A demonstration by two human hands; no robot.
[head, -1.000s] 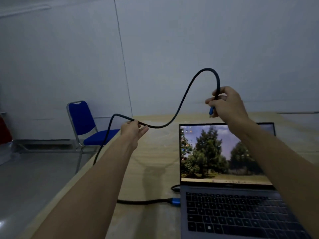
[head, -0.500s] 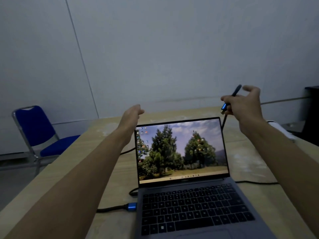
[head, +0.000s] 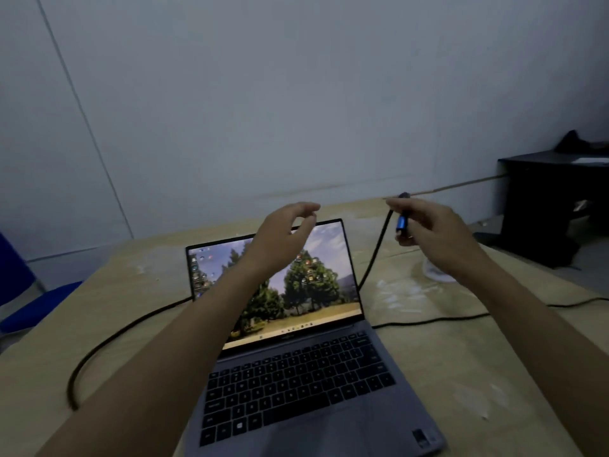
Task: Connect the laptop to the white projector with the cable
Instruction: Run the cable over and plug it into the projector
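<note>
The cable (head: 375,255) is black and ends in a blue plug (head: 401,222), and that plug sits pinched in the fingers of the right hand (head: 431,230), raised above the table (head: 445,351) to the right of the laptop's screen. From the plug the cable drops steeply down and passes behind the right edge of the screen. On the other side of the laptop (head: 296,341) a black cable comes out from behind the screen's left edge and sweeps across the tabletop in a wide curve toward the near left, where a forearm hides its end; whether this is the same cable cannot be told. The laptop stands open in the middle of the wooden table, its screen lit with a picture of trees and its grey keyboard facing the person. The left hand (head: 283,239) hovers in front of the top of the screen, fingers loosely curled and apart, gripping nothing. A thinner dark wire (head: 461,316) runs along the table from the laptop's right side out to the right edge. Behind the right wrist a blurred white object (head: 435,270) rests on the table; what it is cannot be told. Part of a blue chair (head: 29,301) shows at the far left, and a black cabinet (head: 547,206) stands against the pale wall (head: 296,94) at the right.
</note>
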